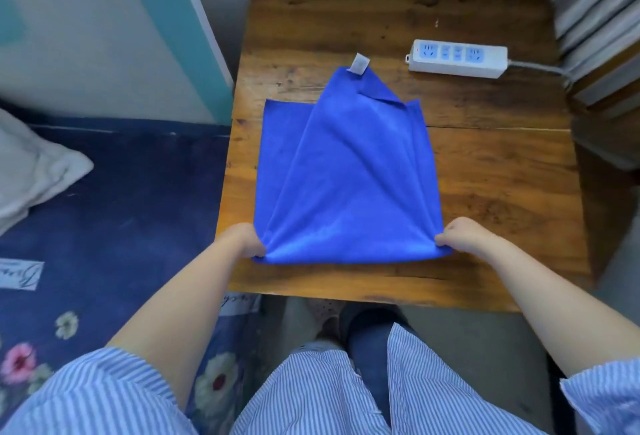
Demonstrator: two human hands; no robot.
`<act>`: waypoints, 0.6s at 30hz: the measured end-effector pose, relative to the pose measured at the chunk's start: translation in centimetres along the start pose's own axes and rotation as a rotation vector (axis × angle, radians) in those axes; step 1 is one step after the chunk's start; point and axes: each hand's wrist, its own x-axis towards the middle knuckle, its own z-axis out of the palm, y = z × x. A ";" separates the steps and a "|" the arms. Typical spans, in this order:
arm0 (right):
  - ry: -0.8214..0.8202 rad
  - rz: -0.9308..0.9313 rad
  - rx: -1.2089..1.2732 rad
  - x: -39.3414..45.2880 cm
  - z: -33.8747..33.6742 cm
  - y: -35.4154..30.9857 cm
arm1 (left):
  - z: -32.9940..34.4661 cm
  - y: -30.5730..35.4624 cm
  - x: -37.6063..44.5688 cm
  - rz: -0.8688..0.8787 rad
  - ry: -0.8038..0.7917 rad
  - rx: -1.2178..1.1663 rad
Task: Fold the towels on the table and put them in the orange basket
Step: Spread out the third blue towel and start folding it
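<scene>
A blue towel (pixel 349 175) lies on the wooden table (pixel 485 164), partly folded, with an upper layer rising to a peak at the far side where a white label (pixel 359 63) sticks out. My left hand (pixel 242 239) pinches the towel's near left corner. Its near right corner is pinched by my right hand (pixel 464 235). Both corners sit close to the table's front edge. No orange basket is in view.
A white power strip (pixel 457 58) with a grey cable lies at the table's far right. A bed with a dark blue floral cover (pixel 114 213) and a white pillow (pixel 31 171) borders the table's left side. Grey curtains (pixel 588 2) hang at the right.
</scene>
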 end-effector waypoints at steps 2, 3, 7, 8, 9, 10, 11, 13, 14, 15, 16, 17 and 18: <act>-0.176 0.014 -0.209 -0.2 0.4 -0.1 | 0.5 0.2 -0.2 0.024 -0.111 0.136; -0.243 0.015 -0.283 -0.3 0.5 -0.4 | 0.7 0.4 -0.2 0.037 -0.148 0.193; -0.201 -0.032 -0.470 -0.1 -0.8 -2.0 | 0.5 1.4 0.0 0.085 -0.200 0.350; -0.078 -0.066 -0.461 0.4 -1.5 -2.6 | 0.1 1.8 0.3 0.089 -0.176 0.329; 0.052 -0.102 -0.411 0.9 -2.0 -3.1 | -0.3 2.1 0.6 0.092 -0.141 0.286; 0.168 -0.139 -0.334 1.4 -2.4 -3.6 | -0.6 2.5 0.9 0.097 -0.096 0.231; 0.266 -0.189 -0.273 2.1 -3.0 -4.5 | -1.2 3.1 1.4 0.109 -0.033 0.185; 0.376 -0.292 -0.209 3.4 -3.9 -6.6 | -2.2 4.5 2.3 0.136 0.089 0.097; 0.410 -0.342 -0.198 4.0 -4.3 -7.8 | -2.7 5.2 2.5 0.150 0.144 0.056; 0.445 -0.393 -0.194 4.7 -4.7 -9.0 | -3.2 6.0 2.7 0.159 0.195 0.006; 0.476 -0.429 -0.194 5.5 -5.1 -10.1 | -3.6 6.7 3.1 0.152 0.234 -0.055; 0.497 -0.458 -0.197 6.3 -5.4 -11.2 | -4.0 7.5 3.4 0.150 0.269 -0.119; 0.514 -0.472 -0.208 7.4 -5.7 -12.2 | -4.4 8.3 3.8 0.146 0.298 -0.184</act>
